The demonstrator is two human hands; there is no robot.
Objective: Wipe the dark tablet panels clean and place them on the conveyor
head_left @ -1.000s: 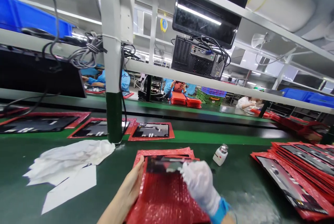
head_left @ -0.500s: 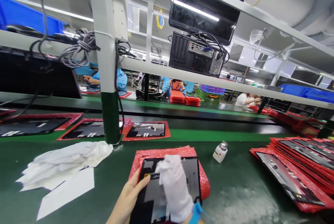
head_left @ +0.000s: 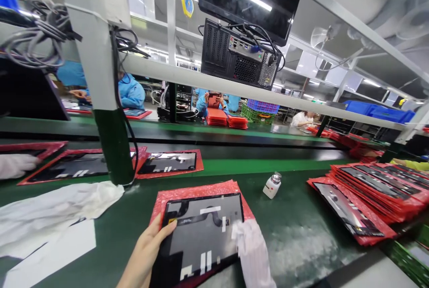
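A dark tablet screen panel (head_left: 201, 230) with white tabs and a flat cable lies back side up, tilted towards me over red bubble wrap (head_left: 197, 188). My bare left hand (head_left: 147, 245) is closed on its left edge, thumb on top. At the right edge is my right hand (head_left: 253, 247) in a white glove, its fingers bunched against the panel and closed on the rim. A white bottle (head_left: 272, 186) with a metal cap stands beyond the right hand. White cloth (head_left: 60, 205) and a white sheet (head_left: 53, 254) lie left of the panel.
On the right is a stack of screens in red bubble wrap (head_left: 375, 194). More screens (head_left: 169, 163) lie along the green belt. A post (head_left: 114, 145) rises at left. A co-worker's gloved hand (head_left: 16, 166) is at far left. A computer case (head_left: 239, 53) hangs above.
My right hand has moved from over the middle of the panel to its right edge, uncovering the white tabs. My left hand keeps its grip. The camera view has turned right.
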